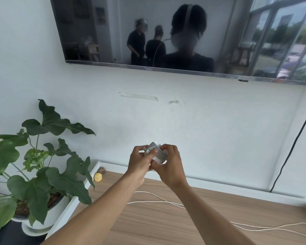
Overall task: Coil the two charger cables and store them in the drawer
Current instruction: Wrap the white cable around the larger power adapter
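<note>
Both hands are raised in front of the wall, holding a white charger block with a grey cable point(157, 152) wound tightly around it. My left hand point(140, 162) grips its left side, thumb pressed on the windings. My right hand point(170, 165) wraps around its right and lower side. A second cable, white point(166, 202), lies loose and uncoiled across the wooden cabinet top point(166, 227), running from under my arms out to the right edge. No drawer is in view.
A large potted plant point(39, 174) in a white pot stands left of the cabinet. A small yellow object point(98, 177) sits at the cabinet's back left corner. A wall-mounted TV point(166, 32) hangs above. A black cord point(290, 152) drops down the wall at right.
</note>
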The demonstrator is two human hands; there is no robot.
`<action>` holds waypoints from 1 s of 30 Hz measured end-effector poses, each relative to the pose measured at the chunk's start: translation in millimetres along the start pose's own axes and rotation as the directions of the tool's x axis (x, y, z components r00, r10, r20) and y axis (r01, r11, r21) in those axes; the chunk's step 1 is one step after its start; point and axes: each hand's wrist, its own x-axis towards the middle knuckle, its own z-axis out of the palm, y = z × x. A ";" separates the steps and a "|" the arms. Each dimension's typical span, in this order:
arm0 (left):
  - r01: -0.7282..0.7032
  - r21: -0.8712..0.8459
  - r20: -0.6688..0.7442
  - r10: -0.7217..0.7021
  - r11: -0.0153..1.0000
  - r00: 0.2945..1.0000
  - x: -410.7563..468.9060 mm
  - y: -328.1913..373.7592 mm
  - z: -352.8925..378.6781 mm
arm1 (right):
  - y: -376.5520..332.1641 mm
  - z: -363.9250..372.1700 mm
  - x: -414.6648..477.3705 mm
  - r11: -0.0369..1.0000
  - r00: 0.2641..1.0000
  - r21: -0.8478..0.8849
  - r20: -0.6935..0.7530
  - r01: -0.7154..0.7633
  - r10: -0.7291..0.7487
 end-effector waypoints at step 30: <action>-0.034 0.508 0.271 -0.122 0.861 0.955 0.8 -26.4 -98.3 | 28.0 35.6 -13.5 0.975 0.957 -0.161 0.268 0.155 -0.108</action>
